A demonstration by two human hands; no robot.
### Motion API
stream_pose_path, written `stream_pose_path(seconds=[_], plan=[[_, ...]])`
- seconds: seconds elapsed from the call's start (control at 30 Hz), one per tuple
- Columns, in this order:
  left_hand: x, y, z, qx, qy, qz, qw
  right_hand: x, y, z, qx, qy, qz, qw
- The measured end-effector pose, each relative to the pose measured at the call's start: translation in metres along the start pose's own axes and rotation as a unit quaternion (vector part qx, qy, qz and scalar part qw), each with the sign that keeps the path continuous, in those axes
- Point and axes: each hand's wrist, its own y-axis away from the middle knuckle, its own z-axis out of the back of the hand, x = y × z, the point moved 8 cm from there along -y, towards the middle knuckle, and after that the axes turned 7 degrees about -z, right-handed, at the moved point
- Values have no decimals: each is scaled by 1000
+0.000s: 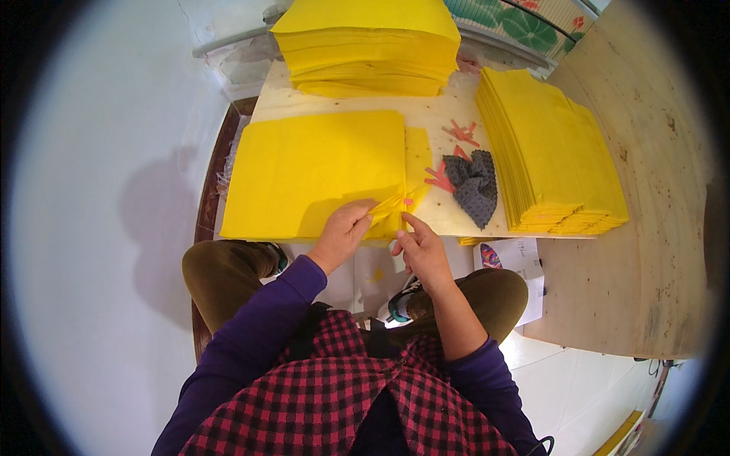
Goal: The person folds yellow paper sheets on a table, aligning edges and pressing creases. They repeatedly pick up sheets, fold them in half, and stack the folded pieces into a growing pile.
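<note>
A stack of yellow fabric-like sheets (319, 163) lies on the pale wooden table in front of me. At its near right corner, my left hand (346, 234) is closed on a lifted, folded edge of the sheets. My right hand (423, 254) is just beside that corner, index finger stretched toward the edge and thumb apart from it. A small pink strip (408, 202) sits at the stack's right edge, just above my right fingertip. Another yellow sheet (417, 156) sticks out from under the stack's right side.
A tall yellow stack (369, 53) stands at the back, another (551, 156) at the right. Between them lie pink-red strips (461, 133) and a crumpled dark grey textured cloth (475, 188). A wooden panel (639, 175) rises at the right; a white wall (114, 190) borders the left.
</note>
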Motion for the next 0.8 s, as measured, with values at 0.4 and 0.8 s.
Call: stream_pose_path(seconds=[0.4,0.8], plan=[[3,2,0,-6,-3,-3,1000,3,5,0,-8,27,-1,1000],[1,0,3,-15,21,36,999,1,5,3,-11,15,6,1000]])
